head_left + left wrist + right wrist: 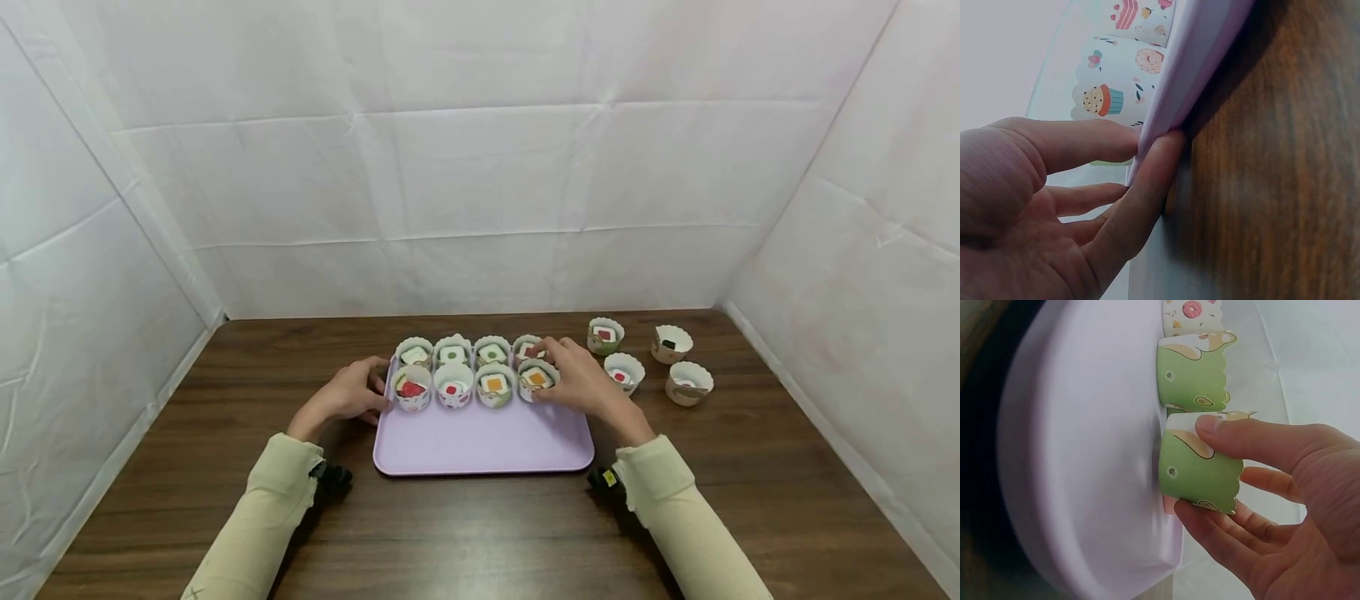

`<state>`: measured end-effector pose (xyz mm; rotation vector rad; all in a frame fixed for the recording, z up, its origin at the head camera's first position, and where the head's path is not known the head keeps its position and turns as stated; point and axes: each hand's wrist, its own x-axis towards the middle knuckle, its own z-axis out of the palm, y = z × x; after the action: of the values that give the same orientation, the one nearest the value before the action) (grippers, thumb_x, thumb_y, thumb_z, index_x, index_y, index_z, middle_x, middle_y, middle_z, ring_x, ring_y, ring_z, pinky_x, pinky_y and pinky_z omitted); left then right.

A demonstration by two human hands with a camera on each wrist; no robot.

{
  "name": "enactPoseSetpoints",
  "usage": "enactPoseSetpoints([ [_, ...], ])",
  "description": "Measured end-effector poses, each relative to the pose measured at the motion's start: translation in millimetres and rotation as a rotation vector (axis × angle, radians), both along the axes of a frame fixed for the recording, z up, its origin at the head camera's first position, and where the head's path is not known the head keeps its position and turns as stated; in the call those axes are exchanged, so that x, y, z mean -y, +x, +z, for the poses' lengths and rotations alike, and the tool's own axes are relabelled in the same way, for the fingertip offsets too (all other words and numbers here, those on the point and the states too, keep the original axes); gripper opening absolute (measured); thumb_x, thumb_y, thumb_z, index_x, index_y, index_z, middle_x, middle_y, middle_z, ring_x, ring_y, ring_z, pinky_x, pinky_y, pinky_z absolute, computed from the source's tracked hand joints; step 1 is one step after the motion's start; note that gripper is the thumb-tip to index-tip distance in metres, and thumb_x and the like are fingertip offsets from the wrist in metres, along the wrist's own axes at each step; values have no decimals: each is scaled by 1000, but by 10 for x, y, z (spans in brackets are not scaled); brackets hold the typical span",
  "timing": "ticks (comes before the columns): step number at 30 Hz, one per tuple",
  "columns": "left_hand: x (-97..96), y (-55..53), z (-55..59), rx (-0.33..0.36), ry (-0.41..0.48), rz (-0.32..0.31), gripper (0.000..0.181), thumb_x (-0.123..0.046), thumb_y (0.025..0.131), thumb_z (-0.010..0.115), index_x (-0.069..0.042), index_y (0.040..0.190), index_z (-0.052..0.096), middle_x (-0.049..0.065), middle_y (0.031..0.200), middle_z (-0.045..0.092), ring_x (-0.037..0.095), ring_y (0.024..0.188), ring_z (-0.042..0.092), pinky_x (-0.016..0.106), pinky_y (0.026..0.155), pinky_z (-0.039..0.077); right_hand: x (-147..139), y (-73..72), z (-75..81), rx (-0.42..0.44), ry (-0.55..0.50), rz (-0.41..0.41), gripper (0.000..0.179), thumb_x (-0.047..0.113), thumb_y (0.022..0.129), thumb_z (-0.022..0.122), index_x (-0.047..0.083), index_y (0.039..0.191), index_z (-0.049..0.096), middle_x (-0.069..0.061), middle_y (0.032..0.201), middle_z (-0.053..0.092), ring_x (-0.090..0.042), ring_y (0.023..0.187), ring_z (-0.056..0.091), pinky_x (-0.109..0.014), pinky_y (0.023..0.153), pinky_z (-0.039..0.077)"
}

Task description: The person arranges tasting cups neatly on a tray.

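Observation:
My left hand point(347, 391) is at the left edge of a lilac tray point(483, 446). In the left wrist view its thumb and a finger pinch the tray's rim point(1169, 81). At the right end of the tray's front row, my right hand point(581, 379) grips a green paper cupcake cup point(1200, 469) between thumb and fingers. A white piece with an orange square point(536, 378) is inside that cup, which stands on the tray or very close to it. Beside it stands a matching green cup point(494, 398) with an orange-marked piece.
Two rows of cupcake cups fill the tray's far half, including one with a red piece point(411, 389) and one with a red-dotted piece point(453, 390). Several more cups, such as one at the far right point(688, 394), stand on the brown table point(480, 533). White cloth point(480, 175) hangs around.

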<state>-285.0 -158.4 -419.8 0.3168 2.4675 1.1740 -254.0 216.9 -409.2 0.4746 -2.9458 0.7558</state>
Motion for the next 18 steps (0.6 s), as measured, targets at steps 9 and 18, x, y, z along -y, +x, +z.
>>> enactPoseSetpoints([
  [9, -3, 12, 10, 1, 3, 6, 75, 5, 89, 72, 7, 153, 35, 22, 109, 59, 22, 77, 66, 35, 65, 66, -2, 2, -7, 28, 19, 1, 66, 24, 79, 89, 14, 137, 59, -15, 120, 61, -30, 107, 60, -45, 83, 56],
  [18, -13, 14, 9, 0, 4, 7, 76, 5, 88, 73, 6, 154, 35, 22, 109, 59, 22, 77, 66, 35, 64, 66, -12, 0, -14, 49, 40, -1, 67, 25, 80, 89, 13, 138, 57, -16, 121, 61, -30, 107, 60, -46, 83, 56],
])
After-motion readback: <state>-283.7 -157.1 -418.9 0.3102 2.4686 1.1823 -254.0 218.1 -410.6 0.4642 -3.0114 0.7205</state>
